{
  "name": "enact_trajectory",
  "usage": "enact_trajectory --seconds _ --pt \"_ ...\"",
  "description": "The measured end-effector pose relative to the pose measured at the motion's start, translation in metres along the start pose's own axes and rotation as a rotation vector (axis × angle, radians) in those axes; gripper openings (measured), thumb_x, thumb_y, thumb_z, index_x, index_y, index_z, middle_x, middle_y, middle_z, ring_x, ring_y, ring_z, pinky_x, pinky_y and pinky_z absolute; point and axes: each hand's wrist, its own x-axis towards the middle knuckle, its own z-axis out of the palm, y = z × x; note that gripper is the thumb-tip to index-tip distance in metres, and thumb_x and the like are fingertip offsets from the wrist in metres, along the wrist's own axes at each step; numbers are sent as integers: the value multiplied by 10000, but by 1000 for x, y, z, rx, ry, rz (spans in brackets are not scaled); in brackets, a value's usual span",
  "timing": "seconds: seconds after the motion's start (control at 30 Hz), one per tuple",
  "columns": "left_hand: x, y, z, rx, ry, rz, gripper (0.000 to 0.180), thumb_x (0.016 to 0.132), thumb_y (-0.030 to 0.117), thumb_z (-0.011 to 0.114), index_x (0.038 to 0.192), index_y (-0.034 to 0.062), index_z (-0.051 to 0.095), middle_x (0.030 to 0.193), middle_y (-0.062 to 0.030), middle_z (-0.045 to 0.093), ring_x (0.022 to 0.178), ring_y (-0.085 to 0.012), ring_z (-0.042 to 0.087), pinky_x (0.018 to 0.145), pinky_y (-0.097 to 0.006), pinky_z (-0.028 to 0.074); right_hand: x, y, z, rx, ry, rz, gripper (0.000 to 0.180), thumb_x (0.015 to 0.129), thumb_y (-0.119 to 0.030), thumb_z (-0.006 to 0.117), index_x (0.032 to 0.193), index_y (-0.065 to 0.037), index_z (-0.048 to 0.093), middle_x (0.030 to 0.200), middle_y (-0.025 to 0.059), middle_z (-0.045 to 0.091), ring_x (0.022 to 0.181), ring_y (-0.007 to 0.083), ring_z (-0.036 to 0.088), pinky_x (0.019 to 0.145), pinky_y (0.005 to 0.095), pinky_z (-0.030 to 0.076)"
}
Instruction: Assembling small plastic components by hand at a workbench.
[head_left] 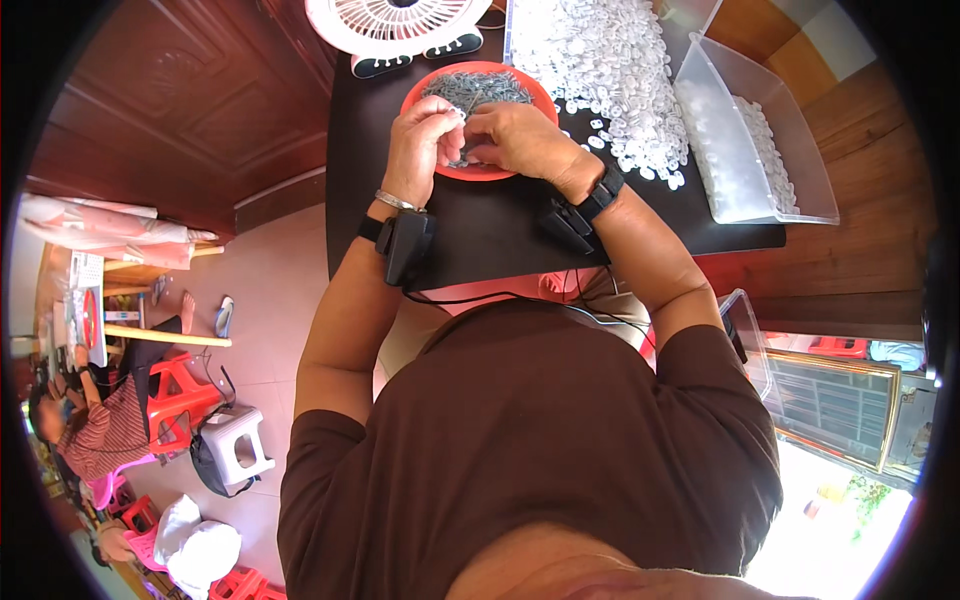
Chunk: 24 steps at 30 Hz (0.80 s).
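1. While both hands work above the red bowl, I take that bowl as my landmark; it sits on the black table, just in front of the white fan.
2. Inside the bowl lies a heap of small grey metal pieces, piled toward its far side.
3. My left hand hovers over the bowl's near-left part, fingers pinched together on what looks like one small grey piece; the piece itself is too small to make out clearly.
4. My right hand is over the bowl's near-right part, fingers curled and meeting the left fingertips; I cannot tell whether it grips a piece or only steadies one.
5. To the right of the bowl spreads a loose pile of small white rings, and further right stands a clear plastic bin holding more of them.
6. Handling judgement: the grey pieces appear light, stiff and thin, likely to tangle in the heap and slip from the fingers. I would take one by its middle with thumb and forefinger, lifting it free of its neighbours.
7. The white rings look light and smooth, apt to roll or scatter; pinch them by the rim.
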Motion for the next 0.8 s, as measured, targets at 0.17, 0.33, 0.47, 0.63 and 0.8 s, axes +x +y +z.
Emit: enact_trajectory --seconds 0.17,0.33,0.47,0.63,0.8 --pt "-1 0 1 2 18 6 140 849 149 532 747 61 569 618 -6 553 500 -72 487 466 -194 342 -1 7 2 -73 54 -44 89 746 -108 619 817 -54 625 811 92 620 796 298 610 708 389 486" --pt "1 3 0 16 -3 -12 136 846 146 541 743 64 573 616 0 551 499 -68 483 464 -193 339 1 7 4 -155 98 -40 101 757 -127 604 805 -38 602 812 108 619 791 305 609 706 395 485" --pt "0 1 0 29 -1 -9 132 844 144 545 743 63 574 618 0 553 501 -66 486 464 -189 339 1 8 3 -99 181 67 124 771 -159 599 822 -47 602 800 119 623 786 314 607 701 400 482" --pt "-1 2 2 4 57 -7 121 839 137 551 749 60 578 621 -1 559 500 -65 493 459 -183 335 -6 1 -9 -10 86 95 141 767 -155 638 859 -51 619 813 104 609 789 298 598 708 377 477" --pt "-2 2 3 9 66 -6 115 837 134 552 759 57 584 621 -1 559 497 -65 492 456 -184 332 -6 1 1 -116 14 -7 120 754 -151 655 840 -71 631 847 85 588 841 294 584 736 373 474"
